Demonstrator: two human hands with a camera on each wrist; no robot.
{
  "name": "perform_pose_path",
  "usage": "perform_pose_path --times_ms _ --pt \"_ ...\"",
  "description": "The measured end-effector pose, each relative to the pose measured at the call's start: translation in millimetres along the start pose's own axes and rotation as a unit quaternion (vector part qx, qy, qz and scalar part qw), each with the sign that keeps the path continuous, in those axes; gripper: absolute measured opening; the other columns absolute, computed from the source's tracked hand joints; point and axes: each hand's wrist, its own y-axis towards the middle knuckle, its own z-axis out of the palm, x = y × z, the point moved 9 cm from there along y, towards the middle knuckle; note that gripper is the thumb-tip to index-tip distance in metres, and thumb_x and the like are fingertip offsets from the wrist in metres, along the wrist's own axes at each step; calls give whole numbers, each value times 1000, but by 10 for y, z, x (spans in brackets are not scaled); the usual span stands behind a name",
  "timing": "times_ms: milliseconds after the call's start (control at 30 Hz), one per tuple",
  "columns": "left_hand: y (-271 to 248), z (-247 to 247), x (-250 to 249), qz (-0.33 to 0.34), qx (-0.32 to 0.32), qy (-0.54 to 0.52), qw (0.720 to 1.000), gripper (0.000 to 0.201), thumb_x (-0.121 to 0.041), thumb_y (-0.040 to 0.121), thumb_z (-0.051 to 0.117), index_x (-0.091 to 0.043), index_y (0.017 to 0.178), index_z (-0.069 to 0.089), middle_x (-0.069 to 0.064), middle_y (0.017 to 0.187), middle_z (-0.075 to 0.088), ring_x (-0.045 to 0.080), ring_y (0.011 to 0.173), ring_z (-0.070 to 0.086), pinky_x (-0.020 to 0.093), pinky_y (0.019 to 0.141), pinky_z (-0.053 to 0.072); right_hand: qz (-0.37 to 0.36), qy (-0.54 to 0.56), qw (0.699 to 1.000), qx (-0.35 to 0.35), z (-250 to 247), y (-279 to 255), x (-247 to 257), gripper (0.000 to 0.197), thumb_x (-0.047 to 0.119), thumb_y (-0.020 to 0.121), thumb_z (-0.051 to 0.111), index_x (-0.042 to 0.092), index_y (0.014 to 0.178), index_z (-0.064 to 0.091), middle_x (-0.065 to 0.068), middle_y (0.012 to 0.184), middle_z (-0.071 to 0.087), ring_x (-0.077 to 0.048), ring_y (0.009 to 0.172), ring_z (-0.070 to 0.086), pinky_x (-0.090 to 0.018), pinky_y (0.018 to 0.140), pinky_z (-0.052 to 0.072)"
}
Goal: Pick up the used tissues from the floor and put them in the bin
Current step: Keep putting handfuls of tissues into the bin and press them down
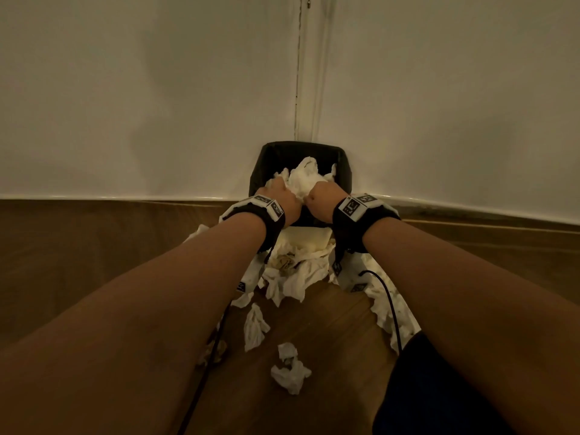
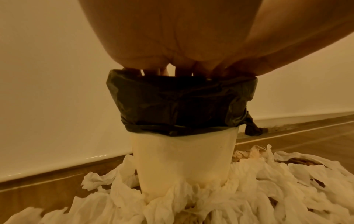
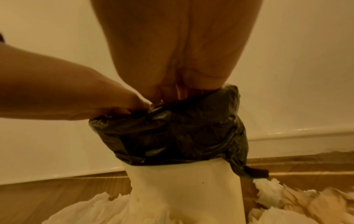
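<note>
A white bin (image 2: pixel 184 159) with a black liner (image 2: pixel 182 103) stands in the corner of the room. In the head view a wad of white tissues (image 1: pixel 306 180) sits in its mouth (image 1: pixel 301 149). My left hand (image 1: pixel 279 196) and right hand (image 1: pixel 320 199) are side by side over the near rim, fingers curled down into the wad. The wrist views show the left hand (image 2: pixel 178 71) and right hand (image 3: pixel 172 91) dipping behind the liner, fingertips hidden inside. More crumpled tissues (image 1: pixel 295 271) lie heaped on the floor around the bin's base, with loose ones (image 1: pixel 290 370) nearer me.
Two pale walls meet behind the bin, with a white skirting board (image 1: pixel 125 196) along the wooden floor (image 1: pixel 94 262). A black cable (image 1: pixel 389 296) trails from my right wrist band across the tissues. Dark clothing (image 1: pixel 439 387) fills the lower right corner.
</note>
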Motion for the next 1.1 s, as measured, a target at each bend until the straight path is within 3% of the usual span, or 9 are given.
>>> perform_pose_path --times_ms 133,267,367,467,533,633,833,1000,1100 --pt "40 -12 -16 23 -60 26 998 41 -27 96 30 -9 130 44 15 133 38 29 126 35 44 98 33 -34 -17 999 -21 49 75 57 44 18 102 27 2 143 31 -17 145 38 -36 136 30 -47 113 20" --pt "12 2 -20 39 -61 -7 997 39 -30 97 28 -19 131 42 7 134 39 25 126 34 52 108 22 -1 39 999 -28 47 65 -56 40 17 101 27 5 137 39 -17 139 43 -36 129 36 -48 109 26" --pt "2 106 1 60 -13 6 998 39 -26 97 27 -21 131 45 1 134 46 23 131 32 64 109 7 22 56 998 6 99 -29 -91 45 25 102 25 10 144 31 -13 151 30 -30 140 25 -44 114 13" --pt "-65 -3 118 24 -36 -55 998 44 -32 97 19 -24 127 51 -1 129 53 21 121 46 61 109 -2 31 14 999 20 107 -33 -168 49 38 100 25 15 142 36 -7 150 33 -28 140 24 -51 115 8" --pt "-108 -69 188 13 -61 -72 995 44 -36 97 19 -24 124 51 2 124 55 22 113 52 59 109 3 41 -28 998 35 69 -81 -206 46 41 99 28 21 138 40 -4 149 35 -25 139 27 -55 115 5" --pt "-259 -203 261 5 -116 -82 990 41 -37 97 23 -26 131 45 2 124 51 22 112 51 54 107 13 37 18 999 -27 -194 -212 -224 32 29 97 31 15 114 55 -11 129 51 -31 120 47 -53 112 20" --pt "-674 -360 355 -13 -232 -111 966 36 -25 90 43 -24 126 48 3 124 46 23 114 44 43 97 30 15 18 990 -137 -629 -649 -193 32 22 94 41 21 123 54 -10 130 42 -29 118 45 -42 100 38" --pt "-922 -168 400 -30 -234 -168 957 23 -24 87 46 -26 110 53 1 113 51 23 107 49 40 93 33 1 23 981 -192 -792 -1025 27 31 20 96 40 11 120 58 -12 125 50 -29 114 50 -39 95 44" --pt "-985 167 378 -35 -167 -198 965 22 -23 88 46 -26 109 53 1 110 55 23 102 55 39 91 39 -28 29 990 -138 -538 -1100 339 37 18 97 39 5 130 50 -18 133 49 -31 119 49 -41 99 44"
